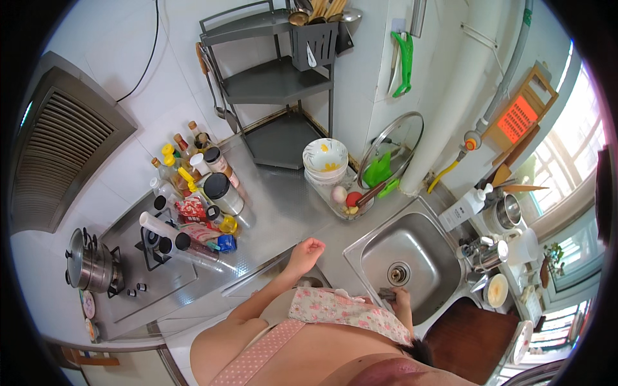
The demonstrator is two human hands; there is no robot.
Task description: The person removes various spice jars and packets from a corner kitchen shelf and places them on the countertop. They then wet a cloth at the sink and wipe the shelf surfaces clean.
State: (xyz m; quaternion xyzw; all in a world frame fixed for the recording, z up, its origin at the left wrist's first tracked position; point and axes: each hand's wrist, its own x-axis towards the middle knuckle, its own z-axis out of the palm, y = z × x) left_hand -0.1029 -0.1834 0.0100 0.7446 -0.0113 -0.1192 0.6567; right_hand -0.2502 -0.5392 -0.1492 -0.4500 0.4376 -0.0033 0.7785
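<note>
My left hand hangs over the counter's front edge with its fingers curled, and nothing shows in it. My right hand is at the near rim of the steel sink, its fingers on a dark grey cloth. The sink's drain lies just beyond that hand. Behind the sink's left corner, a clear tray holds stacked patterned bowls, a red round item and a pale onion-like bulb. A glass pan lid leans upright there.
Bottles and jars crowd the counter at left, beside the gas stove with a lidded steel pot. A dark corner rack stands at the back. Right of the sink are a soap bottle, steel cups and a brown board.
</note>
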